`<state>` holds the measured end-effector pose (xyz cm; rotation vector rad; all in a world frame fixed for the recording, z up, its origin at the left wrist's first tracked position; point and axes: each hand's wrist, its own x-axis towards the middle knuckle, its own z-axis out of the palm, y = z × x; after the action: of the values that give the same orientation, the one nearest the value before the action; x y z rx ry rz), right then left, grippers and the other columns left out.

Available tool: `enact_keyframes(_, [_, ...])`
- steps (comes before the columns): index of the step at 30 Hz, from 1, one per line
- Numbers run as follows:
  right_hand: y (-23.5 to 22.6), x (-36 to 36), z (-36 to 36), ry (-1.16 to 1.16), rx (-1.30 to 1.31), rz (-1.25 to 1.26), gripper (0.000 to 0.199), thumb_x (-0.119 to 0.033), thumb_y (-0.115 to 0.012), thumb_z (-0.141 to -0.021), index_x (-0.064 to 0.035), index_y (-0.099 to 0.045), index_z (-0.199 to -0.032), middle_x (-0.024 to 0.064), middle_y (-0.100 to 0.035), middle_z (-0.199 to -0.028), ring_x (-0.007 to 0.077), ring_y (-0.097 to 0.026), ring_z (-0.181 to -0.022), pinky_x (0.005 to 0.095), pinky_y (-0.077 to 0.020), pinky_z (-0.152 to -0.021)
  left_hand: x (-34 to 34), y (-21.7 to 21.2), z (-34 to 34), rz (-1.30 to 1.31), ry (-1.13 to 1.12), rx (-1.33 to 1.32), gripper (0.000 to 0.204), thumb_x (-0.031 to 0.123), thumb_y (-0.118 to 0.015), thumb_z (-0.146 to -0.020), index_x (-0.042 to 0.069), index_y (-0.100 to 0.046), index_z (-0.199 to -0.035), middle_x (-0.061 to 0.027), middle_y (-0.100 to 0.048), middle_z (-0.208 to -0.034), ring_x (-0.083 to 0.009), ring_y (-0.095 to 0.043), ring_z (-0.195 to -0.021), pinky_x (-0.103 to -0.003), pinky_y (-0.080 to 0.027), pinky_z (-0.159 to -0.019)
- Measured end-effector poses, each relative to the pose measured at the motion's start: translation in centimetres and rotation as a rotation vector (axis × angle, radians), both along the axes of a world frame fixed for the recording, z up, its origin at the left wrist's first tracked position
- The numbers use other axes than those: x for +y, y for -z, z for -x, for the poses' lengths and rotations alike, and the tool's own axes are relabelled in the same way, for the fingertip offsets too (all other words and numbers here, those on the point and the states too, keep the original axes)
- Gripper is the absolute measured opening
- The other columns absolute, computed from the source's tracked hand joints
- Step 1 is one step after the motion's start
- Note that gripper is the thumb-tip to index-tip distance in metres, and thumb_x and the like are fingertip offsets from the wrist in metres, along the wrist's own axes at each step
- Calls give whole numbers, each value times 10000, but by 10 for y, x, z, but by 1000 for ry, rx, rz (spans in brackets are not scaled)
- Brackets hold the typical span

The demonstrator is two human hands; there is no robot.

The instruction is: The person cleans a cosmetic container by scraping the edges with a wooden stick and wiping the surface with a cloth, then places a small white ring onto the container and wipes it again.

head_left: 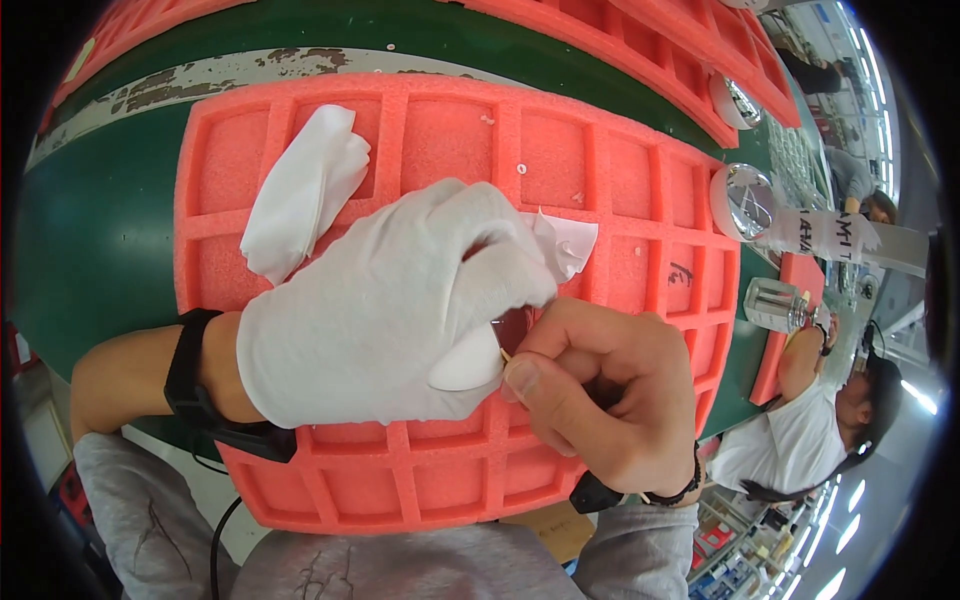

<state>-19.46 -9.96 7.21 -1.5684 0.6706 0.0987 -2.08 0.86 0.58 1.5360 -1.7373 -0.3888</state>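
Note:
My left hand (370, 310), in a white glove, is curled with its fingers bent inward. It grips a smooth, glossy white rounded piece (467, 362), partly hidden by the glove. My bare right hand (605, 385) meets it, thumb and forefinger pinched on a thin yellowish sliver (506, 355), like a stick tip, at the piece's edge; the rest of it is hidden. Both hands are above a red foam tray (395, 180) divided into square compartments. A folded white cloth (308, 190) lies across its upper left part. A crumpled white wipe (572, 246) shows beyond my left fingers.
Along the tray's right side stand a shiny round reflective piece (750, 202), a white roll with dark lettering (825, 236) and a clear jar (775, 304). More red foam trays (640, 50) lie farther back on the green table (100, 220). A co-worker (800, 430) sits at right.

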Motion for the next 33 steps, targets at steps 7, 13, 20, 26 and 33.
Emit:
enact_keyframes(7, [1, 0, 0, -2, -36, -10, 87, 46, -564, -927, 59, -583, -843, 7, -535, -524, 41, -427, -446, 225, -284, -447, -2, -1, -3, -25, 28, 19, 506, 178, -826, -624, 160, -609, -1081, 29, -629, -1049, -163, -609, -938, -421, -273, -934])
enact_keyframes(13, [-6, 1, -3, 5, 9, 25, 100, 33, -556, -936, 70, -586, -849, 26, -547, -526, 51, -446, -441, 229, -301, -437, -3, -6, 2, -11, -29, -104, 494, 215, -841, -627, 169, -614, -1063, 35, -631, -1056, -164, -609, -939, -459, -224, -1031])
enact_keyframes(20, [-6, 0, -8, 40, 40, -57, 127, 27, -536, -949, 80, -588, -846, 38, -553, -529, 58, -460, -425, 226, -308, -425, -2, 1, 2, 15, -29, -117, 501, 223, -839, -613, 173, -616, -1059, 35, -619, -1022, -165, -608, -931, -481, -207, -1049])
enact_keyframes(26, [-1, -6, -1, -24, -30, -107, 142, 20, -523, -957, 81, -588, -846, 42, -561, -538, 61, -469, -424, 221, -312, -426, 0, -5, -2, -54, 0, -69, 504, 238, -842, -608, 181, -621, -1058, 26, -602, -1004, -180, -600, -916, -461, -245, -996])
enact_keyframes(33, [-10, 5, -9, 47, 42, -78, 153, 12, -514, -966, 77, -583, -846, 46, -570, -549, 66, -496, -434, 218, -331, -436, -2, -1, 1, -1, -23, -72, 552, 162, -818, -540, 180, -623, -1056, 23, -601, -1008, -182, -585, -898, -415, -278, -903])
